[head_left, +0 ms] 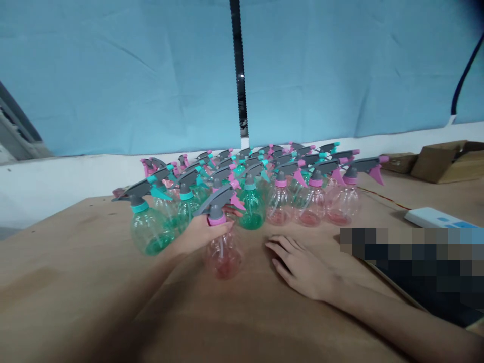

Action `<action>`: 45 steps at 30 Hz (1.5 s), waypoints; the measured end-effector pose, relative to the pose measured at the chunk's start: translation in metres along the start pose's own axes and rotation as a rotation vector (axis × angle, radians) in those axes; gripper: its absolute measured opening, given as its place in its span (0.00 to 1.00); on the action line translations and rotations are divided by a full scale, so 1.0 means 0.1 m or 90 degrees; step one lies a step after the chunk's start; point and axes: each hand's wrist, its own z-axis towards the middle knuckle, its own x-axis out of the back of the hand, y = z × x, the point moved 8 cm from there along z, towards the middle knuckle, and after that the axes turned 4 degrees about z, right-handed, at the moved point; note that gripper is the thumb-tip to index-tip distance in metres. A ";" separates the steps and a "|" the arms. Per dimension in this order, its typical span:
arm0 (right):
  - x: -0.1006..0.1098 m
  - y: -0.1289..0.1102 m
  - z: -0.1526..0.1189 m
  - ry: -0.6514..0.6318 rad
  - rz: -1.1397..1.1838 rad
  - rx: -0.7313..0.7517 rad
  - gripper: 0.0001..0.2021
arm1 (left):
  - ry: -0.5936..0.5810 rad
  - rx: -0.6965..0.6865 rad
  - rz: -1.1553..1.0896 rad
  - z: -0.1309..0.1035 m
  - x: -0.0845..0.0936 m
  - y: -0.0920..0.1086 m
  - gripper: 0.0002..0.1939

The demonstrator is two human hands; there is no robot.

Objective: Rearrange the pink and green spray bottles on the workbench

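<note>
My left hand (204, 233) is wrapped round the neck of a spray bottle (224, 259) with a clear pinkish round body, a pink collar and a grey head with a pink trigger. This bottle stands upright in front of the others. To its right, my right hand (298, 264) rests on the wooden table (212, 327), fingers stretched out and nothing in them. Close by my left wrist is a green spray bottle (149, 232) with a turquoise collar and trigger. Another green spray bottle (251, 204) stands just behind the held one.
Several more pink and green spray bottles (313, 201) stand in rows at the back. Cardboard boxes (438, 166) sit at the back right. A white device with blue markings (434, 218) lies at the right, beside a dark, partly pixelated area. A blue sheet (151, 75) covers the wall.
</note>
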 end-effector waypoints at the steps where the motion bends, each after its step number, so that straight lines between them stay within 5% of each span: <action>1: 0.00 0.00 0.00 0.002 0.001 0.001 0.19 | 0.027 0.007 0.040 -0.04 0.05 -0.07 0.14; 6: 0.01 -0.01 0.00 0.008 0.006 0.011 0.19 | 0.179 -0.084 0.265 -0.27 0.21 -0.21 0.27; 11: 0.02 -0.02 0.00 0.011 0.000 0.006 0.19 | 0.157 -0.128 0.403 -0.40 0.16 -0.29 0.32; 28: 0.02 -0.01 0.00 0.018 -0.004 0.004 0.18 | 0.126 -0.155 0.456 -0.27 0.07 -0.50 0.30; 45: 0.01 -0.01 0.01 -0.006 -0.006 -0.001 0.18 | 0.178 -0.146 0.481 -0.01 0.03 -0.61 0.29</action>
